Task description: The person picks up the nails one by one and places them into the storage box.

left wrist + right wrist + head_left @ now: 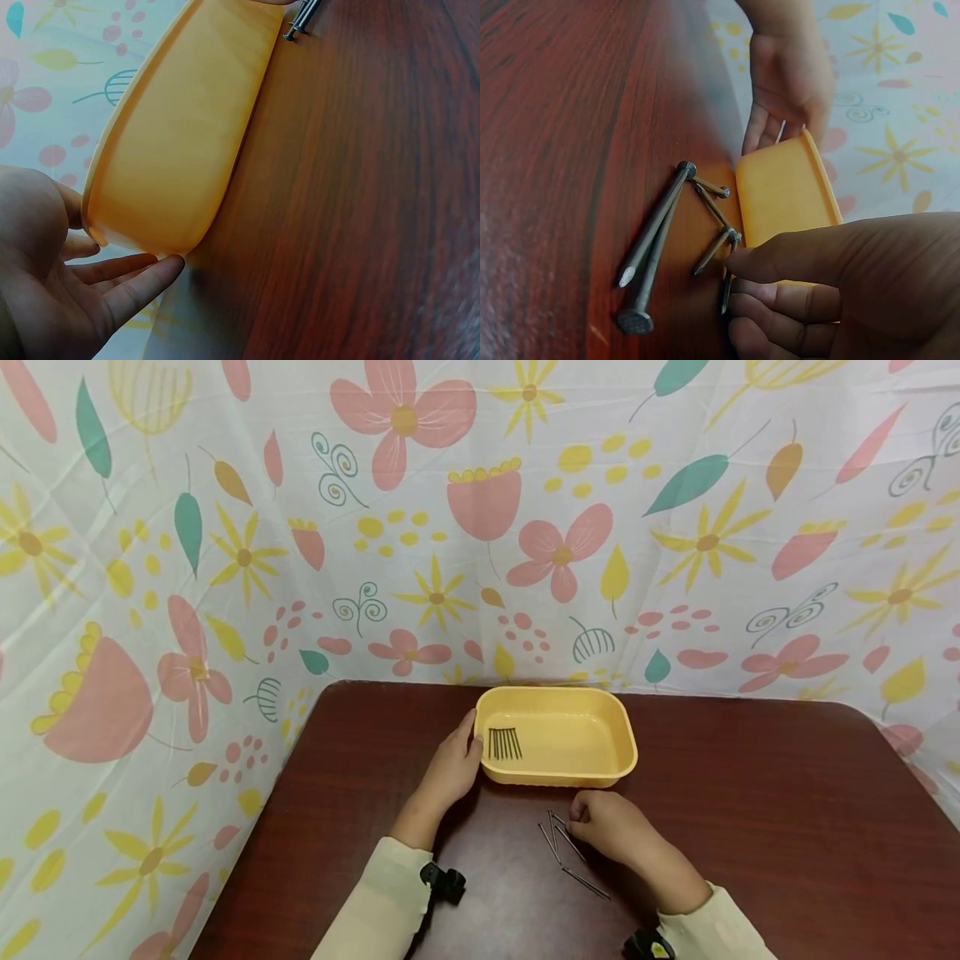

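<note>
While left grip (pixel 450 766) holds yellow tray (pixel 581 743), I see right grip (pixel 611 827) pinching one nail (pixel 726 296) by the bench (pixel 750 793), near side of tray; likely stiff, light, slick; I'd take it mid-shank.

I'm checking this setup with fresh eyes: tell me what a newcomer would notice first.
Probably the bright yellow, rounded plastic tray on the dark brown table, with thin dark metal nails lined up inside its left end. Next, the white floral cloth behind and loose grey metal nails in front, beside the right hand.
</note>
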`<state>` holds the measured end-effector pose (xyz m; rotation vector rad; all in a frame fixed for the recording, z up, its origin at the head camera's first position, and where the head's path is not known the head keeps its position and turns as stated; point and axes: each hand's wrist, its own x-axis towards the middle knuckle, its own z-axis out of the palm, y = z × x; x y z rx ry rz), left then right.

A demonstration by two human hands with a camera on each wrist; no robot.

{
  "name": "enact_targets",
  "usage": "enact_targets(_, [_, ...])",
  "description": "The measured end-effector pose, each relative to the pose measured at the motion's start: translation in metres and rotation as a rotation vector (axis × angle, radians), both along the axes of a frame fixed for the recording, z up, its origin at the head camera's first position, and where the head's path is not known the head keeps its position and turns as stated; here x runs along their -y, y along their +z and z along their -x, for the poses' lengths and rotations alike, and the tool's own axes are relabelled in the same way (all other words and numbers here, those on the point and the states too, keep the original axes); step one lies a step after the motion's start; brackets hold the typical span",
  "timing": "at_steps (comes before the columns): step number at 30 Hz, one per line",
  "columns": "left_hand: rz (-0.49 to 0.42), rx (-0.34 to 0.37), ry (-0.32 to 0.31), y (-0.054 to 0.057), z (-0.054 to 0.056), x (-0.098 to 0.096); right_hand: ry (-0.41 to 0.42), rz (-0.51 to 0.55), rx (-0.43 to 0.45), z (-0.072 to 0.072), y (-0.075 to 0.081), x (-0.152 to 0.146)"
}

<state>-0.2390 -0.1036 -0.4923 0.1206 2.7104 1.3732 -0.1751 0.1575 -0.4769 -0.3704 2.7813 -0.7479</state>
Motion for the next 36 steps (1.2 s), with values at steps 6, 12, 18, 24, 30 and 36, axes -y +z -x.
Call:
enact_targets(6, [0.001,-0.003,0.000,0.0010,0.0010,0.0001,0.007,-0.018,-0.030,0.0008,-0.0015,-0.0004])
enact_targets(12, [0.006,-0.003,0.000,0.0013,0.0014,-0.0001,-0.003,-0.033,-0.038,0.0005,-0.0005,0.0004])
enact_targets(18, [0.004,-0.005,-0.002,0.0002,0.0018,0.0003,-0.019,-0.059,-0.052,-0.0009,-0.0007,0.0012])
enact_targets(24, [-0.004,-0.006,-0.007,0.0005,0.0016,0.0003,-0.026,-0.080,-0.070,-0.0008,-0.0045,0.0004])
enact_targets(30, [-0.001,-0.013,-0.011,0.0008,0.0014,0.0005,-0.022,-0.072,-0.070,-0.0011,-0.0047,0.0003])
enact_targets(36, [-0.001,-0.008,-0.010,0.0004,0.0010,0.0011,-0.018,-0.032,-0.049,-0.0023,-0.0001,0.0007])
